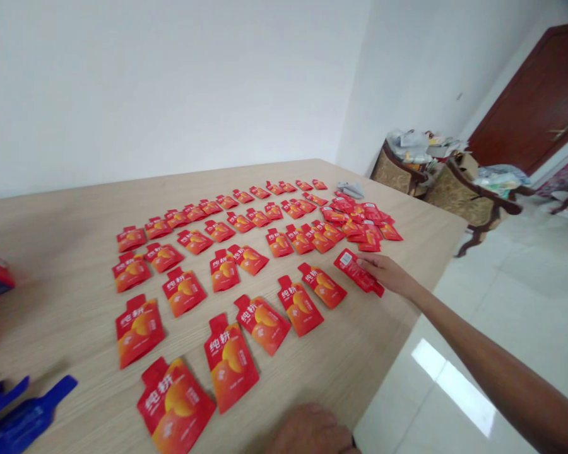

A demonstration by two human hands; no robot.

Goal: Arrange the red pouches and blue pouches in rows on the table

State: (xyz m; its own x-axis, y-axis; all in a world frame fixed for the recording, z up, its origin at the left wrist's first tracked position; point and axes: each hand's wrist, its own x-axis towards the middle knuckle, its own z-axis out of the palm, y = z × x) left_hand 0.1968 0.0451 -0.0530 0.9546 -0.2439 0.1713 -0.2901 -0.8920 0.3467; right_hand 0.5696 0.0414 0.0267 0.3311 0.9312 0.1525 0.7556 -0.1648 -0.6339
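The right hand pinches a red pouch slanting lengthwise down-right; the left hand, bottom centre, has an unclear grip.

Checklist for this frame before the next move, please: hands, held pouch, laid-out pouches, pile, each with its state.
1. Right hand gripping a red pouch: ok.
2. That pouch fruit side up: not ok, barcode side shows.
3. Left hand empty: cannot tell, cut off by the frame.
4. Nearest-row pouches fruit side up: ok.
5. Piled pouches separated: not ok, they overlap.
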